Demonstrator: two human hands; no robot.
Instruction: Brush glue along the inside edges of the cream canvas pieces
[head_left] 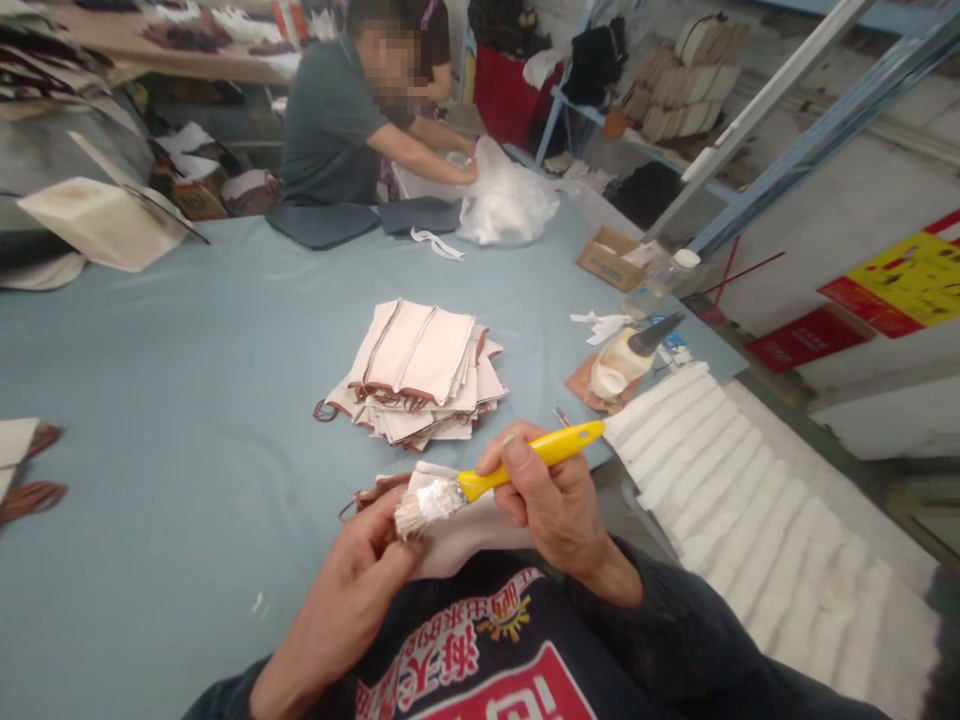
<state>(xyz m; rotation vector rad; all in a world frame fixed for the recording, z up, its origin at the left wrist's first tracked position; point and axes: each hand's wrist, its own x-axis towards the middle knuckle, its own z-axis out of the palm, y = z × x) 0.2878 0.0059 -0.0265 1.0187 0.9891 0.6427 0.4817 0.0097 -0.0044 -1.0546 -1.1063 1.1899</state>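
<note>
My right hand (551, 500) is closed around the yellow handle of a brush (525, 458). White paste coats the bristles, which lie over a pale fabric piece (480, 535) with brown edging. My left hand (360, 570) pinches that fabric piece at its left side, close to the bristle tips. The piece is held at the table's front edge, partly hidden by my hands and the brush. Just beyond it sits a stack of similar pale fabric pieces (416, 350) with brown trim and loops, piled unevenly.
A bottle with a dark nozzle (626, 355) lies on the right, near a small cardboard box (611, 258). White layered strips (750, 520) spread along the right side. Across the blue-green table (187, 400), a co-worker (330, 120) handles a clear plastic bag (506, 195). More trimmed fabric (19, 455) lies left.
</note>
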